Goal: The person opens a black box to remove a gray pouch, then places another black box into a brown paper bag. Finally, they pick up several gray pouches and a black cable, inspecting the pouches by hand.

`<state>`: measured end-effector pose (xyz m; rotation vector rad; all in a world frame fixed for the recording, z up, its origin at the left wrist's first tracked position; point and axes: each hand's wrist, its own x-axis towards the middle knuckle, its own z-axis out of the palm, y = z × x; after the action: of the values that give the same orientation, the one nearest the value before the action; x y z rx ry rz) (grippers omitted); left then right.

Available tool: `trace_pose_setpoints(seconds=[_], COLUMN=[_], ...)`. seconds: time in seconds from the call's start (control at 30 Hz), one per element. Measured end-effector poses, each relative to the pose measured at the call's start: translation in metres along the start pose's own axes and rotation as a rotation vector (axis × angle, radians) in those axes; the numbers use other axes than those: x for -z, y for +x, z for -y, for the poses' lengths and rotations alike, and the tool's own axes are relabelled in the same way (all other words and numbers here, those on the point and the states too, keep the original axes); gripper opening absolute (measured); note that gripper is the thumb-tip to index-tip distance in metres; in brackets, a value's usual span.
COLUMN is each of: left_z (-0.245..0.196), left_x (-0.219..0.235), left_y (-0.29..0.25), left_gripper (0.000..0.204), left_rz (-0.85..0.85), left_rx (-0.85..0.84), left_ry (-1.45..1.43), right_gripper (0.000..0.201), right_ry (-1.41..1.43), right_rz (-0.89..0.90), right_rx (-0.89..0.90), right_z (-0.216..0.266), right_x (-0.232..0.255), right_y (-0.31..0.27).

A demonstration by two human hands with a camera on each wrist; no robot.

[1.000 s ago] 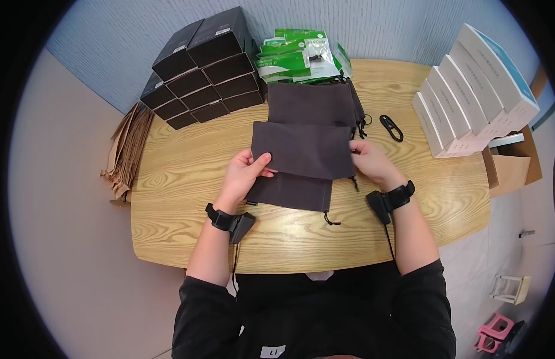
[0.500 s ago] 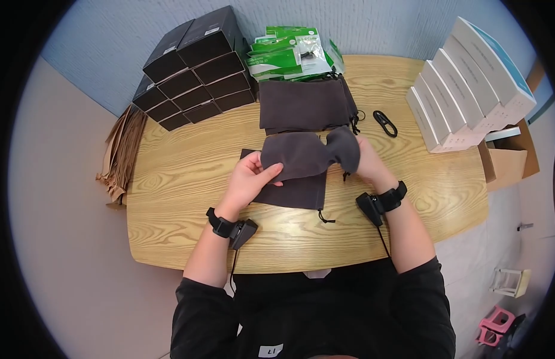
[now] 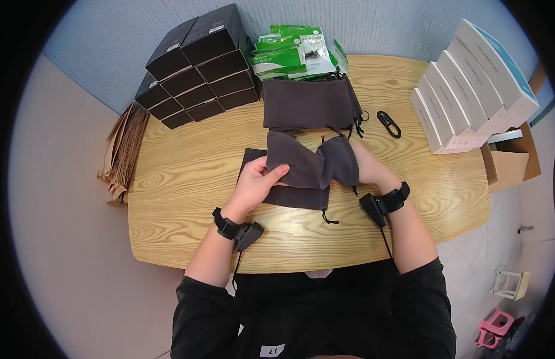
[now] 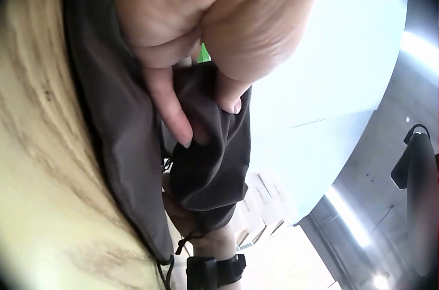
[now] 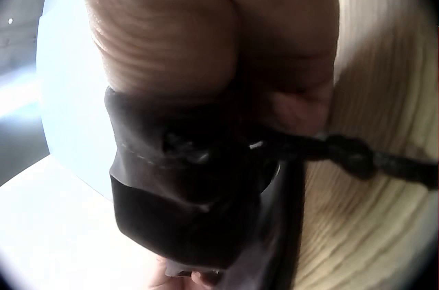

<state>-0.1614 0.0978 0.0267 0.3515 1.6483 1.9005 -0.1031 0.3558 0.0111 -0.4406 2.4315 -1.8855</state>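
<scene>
A dark grey drawstring pouch [image 3: 298,164] is held between both hands, creased and twisted at its middle. The left hand [image 3: 255,184] pinches its left end, thumb on top; in the left wrist view that hand [image 4: 206,22] has thumb and finger on the cloth [image 4: 206,160]. At the opening end is the right hand [image 3: 371,167], its fingers hidden by the fabric; the right wrist view shows this hand [image 5: 206,29] against the pouch mouth [image 5: 185,146], fingertips out of sight, with a black cord [image 5: 350,156] beside it. Another pouch [image 3: 295,197] lies flat beneath.
Stacked grey pouches [image 3: 307,105] lie behind the hands, below green-and-clear packets [image 3: 283,60]. Black boxes [image 3: 197,72] stand back left, with brown paper bags [image 3: 123,155] beside them. On the right are a coiled black cable [image 3: 389,124] and white boxes [image 3: 463,107].
The held pouch, flat one second ago, has bent and bunched in its middle. Its left end has shifted right with the left hand, and the right hand's fingers are now hidden by its opening end.
</scene>
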Motion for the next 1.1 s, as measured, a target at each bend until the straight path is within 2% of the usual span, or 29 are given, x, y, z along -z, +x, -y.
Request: trace_pose_setpoints(seconds=[0.1,0.17,0.2,0.27,0.3,0.33,0.4,0.43,0.5,0.53,0.57,0.6,0.63,0.67,0.7,0.73,0.8,0.83,0.9,0.93,0.97,1.0,1.07,1.1], left_z=[0.002,0.0,-0.004,-0.017,-0.02,-0.024,-0.026,-0.026,-0.022,-0.015,-0.018,-0.024,-0.032,-0.039,-0.037,-0.032,-0.032,-0.032,-0.036,-0.038,-0.039,-0.032,-0.014,-0.016], left_x=[0.001,0.008,0.011,0.023,0.037,0.048,0.054,0.054,0.057,0.062,0.059,0.058,0.058,0.057,0.062,0.07,0.077,0.079,0.076,0.07,0.066,0.067,0.073,0.071], left_y=[0.0,0.002,0.003,0.005,0.006,0.006,0.003,0.001,-0.001,-0.001,-0.002,-0.004,-0.006,-0.008,-0.007,-0.006,-0.008,-0.009,-0.011,-0.015,-0.016,-0.012,-0.001,0.001], left_gripper=[0.02,0.018,0.018,0.017,0.022,0.027,0.032,0.039,0.045,0.045,0.045,0.045,0.042,0.039,0.039,0.037,0.035,0.038,0.041,0.043,0.045,0.045,0.044,0.044], left_rz=[0.035,-0.021,-0.021,-0.193,-0.127,-0.114,-0.103,-0.119,-0.134,-0.159,-0.183,-0.181,-0.235,-0.289,-0.29,-0.231,-0.179,-0.126,-0.071,-0.144,-0.218,-0.22,-0.532,-0.533], left_rx=[-0.061,-0.079,-0.079,-0.026,-0.028,-0.015,-0.006,-0.003,0.0,-0.082,-0.166,-0.167,-0.064,0.045,0.046,0.025,0.006,0.044,0.079,0.03,-0.021,-0.023,-0.45,-0.451], left_ry=[0.068,0.115,0.115,0.187,0.103,0.14,0.176,0.218,0.26,0.411,0.562,0.561,0.805,1.048,1.046,0.985,0.925,0.927,0.928,0.986,1.043,1.041,1.164,1.165], right_gripper=[0.04,0.035,0.035,0.026,0.022,0.019,0.017,0.017,0.017,0.017,0.019,0.021,0.021,0.024,0.026,0.026,0.028,0.028,0.025,0.025,0.025,0.025,0.025,0.025], right_ry=[0.017,-0.092,-0.092,0.138,0.275,0.412,0.481,0.48,0.461,0.46,0.317,0.172,0.17,-0.028,-0.225,-0.226,-0.77,-0.768,-1.031,-1.033,-0.797,-0.565,-0.635,-0.634], right_rz=[-0.015,-0.15,-0.15,-0.337,-0.378,-0.418,-0.624,-0.621,-0.941,-0.942,-1.015,-1.085,-1.087,-1.069,-1.043,-1.038,-1.074,-1.073,-1.221,-1.221,-1.087,-0.946,-0.786,-0.785], right_rx=[-0.043,0.047,0.047,-0.05,-0.098,-0.146,-0.121,-0.119,-0.139,-0.139,-0.192,-0.245,-0.246,-0.296,-0.343,-0.341,-0.222,-0.22,-0.015,-0.015,-0.063,-0.106,-0.168,-0.168], right_z=[-0.001,0.011,0.015,0.017,0.013,0.008,-0.004,-0.01,-0.017,-0.022,-0.024,-0.026,-0.029,-0.032,-0.036,-0.043,-0.049,-0.052,-0.037,-0.028,-0.015,-0.005,0.008,0.005], right_x=[0.0,0.002,0.005,0.016,0.027,0.042,0.066,0.076,0.088,0.091,0.093,0.094,0.096,0.099,0.101,0.102,0.101,0.102,0.098,0.092,0.082,0.071,0.047,0.039], right_y=[0.0,-0.004,-0.003,-0.002,-0.003,-0.006,-0.012,-0.014,-0.019,-0.021,-0.023,-0.025,-0.027,-0.028,-0.028,-0.03,-0.032,-0.031,-0.027,-0.024,-0.017,-0.008,0.011,0.02])
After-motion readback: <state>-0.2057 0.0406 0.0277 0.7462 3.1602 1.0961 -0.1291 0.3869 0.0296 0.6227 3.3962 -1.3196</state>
